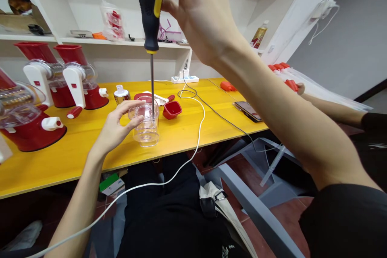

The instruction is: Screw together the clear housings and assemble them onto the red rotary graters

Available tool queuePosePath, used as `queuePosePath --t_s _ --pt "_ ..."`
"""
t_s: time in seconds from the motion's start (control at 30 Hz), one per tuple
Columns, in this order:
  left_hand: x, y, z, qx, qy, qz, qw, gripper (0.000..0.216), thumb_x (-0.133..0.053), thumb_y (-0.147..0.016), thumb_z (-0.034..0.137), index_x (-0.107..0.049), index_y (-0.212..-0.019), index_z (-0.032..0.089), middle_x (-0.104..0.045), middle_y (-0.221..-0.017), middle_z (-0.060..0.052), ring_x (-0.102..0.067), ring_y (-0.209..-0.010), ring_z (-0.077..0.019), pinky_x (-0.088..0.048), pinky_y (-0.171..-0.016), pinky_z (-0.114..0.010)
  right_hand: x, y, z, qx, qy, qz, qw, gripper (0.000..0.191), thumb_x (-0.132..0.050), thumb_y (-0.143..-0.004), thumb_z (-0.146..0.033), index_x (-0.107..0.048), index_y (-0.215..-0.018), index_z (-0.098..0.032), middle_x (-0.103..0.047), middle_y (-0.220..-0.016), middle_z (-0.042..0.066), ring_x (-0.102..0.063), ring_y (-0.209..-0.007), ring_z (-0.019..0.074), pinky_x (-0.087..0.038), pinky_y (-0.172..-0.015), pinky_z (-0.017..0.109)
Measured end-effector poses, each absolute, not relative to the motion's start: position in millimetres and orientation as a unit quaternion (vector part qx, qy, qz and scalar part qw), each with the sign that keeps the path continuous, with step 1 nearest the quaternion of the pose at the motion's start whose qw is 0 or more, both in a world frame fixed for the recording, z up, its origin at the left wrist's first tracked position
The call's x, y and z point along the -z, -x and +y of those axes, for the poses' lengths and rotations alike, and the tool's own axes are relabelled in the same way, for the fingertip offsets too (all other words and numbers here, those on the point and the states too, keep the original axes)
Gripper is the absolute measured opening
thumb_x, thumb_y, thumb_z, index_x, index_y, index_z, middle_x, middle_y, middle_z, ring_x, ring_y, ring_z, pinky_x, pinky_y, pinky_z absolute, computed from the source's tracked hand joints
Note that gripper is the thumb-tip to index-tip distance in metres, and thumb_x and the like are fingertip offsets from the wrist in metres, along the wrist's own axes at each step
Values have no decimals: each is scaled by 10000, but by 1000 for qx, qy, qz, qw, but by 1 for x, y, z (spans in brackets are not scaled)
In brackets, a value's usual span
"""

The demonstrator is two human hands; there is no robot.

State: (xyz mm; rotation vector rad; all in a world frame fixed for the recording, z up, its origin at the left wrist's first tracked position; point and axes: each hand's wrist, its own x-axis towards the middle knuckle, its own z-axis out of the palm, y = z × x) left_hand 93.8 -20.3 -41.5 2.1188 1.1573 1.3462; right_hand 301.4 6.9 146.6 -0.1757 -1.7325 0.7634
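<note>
The screwdriver (150, 28) is in your right hand (196, 12), which is closed round the top of the black-and-yellow handle at the upper edge of the view; the butt of the handle is cut off by the frame. Its long axis runs almost straight up and down, handle high, thin steel shaft pointing down, and the tip sits inside the clear cup (146, 127). I'd judge the tool stiff and fairly light, top-heavy towards the handle, with a ribbed grip that should not slip; the handle is the place to hold it, as you do.

Your left hand (116, 129) is curled loosely round the clear cup, thumb on the near wall and fingers across the rim on the left side. The cup stands upright on the yellow table (75, 145), mouth up, near the front edge. It looks like thin hard plastic: light, smooth, likely slippery, and liable to tip or crack under a hard push, so the wall just below the rim is the sound place to steady it.

Just behind the cup lie a small red scoop (172, 109) and a metal drum (121, 94). To the left stand three red rotary graters (81, 84). A white cable (193, 137) runs from the power strip (184, 79) over the table edge past your lap, and a phone (248, 111) lies to the right, near another person's arm (332, 109)
</note>
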Motion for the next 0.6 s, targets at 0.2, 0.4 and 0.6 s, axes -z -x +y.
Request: queuePosePath --t_s 0.2,0.4,0.6 --pt "41 -93 -20 -478 -755 410 185 462 -680 -905 541 -687 -1277 267 -660 -1386 -62 -552 -1351 -291 -364 -1193 -445 -142 -299 9 -270 109 -732 615 274 -643 -828 -325 -711 -1005 -127 -429 -695 -136 -684 -979 25 -464 -739 72" --pt "41 -93 -20 -475 -754 417 179 473 -680 -896 554 -687 -1277 273 -672 -1371 -53 -585 -1306 -290 -398 -1169 -446 -149 -303 17 -355 72 -753 549 189 -452 -1006 -195 -592 -1048 -74 -679 -835 -87 -692 -962 34 -541 -793 128" --pt "43 -92 -19 -477 -751 417 188 484 -680 -890 569 -686 -1270 271 -664 -1382 -58 -577 -1326 -292 -384 -1191 -460 -147 -296 17 -306 57 -747 587 290 -596 -923 -212 -626 -1199 -127 -364 -663 -144 -525 -685 -46 -408 -689 49"
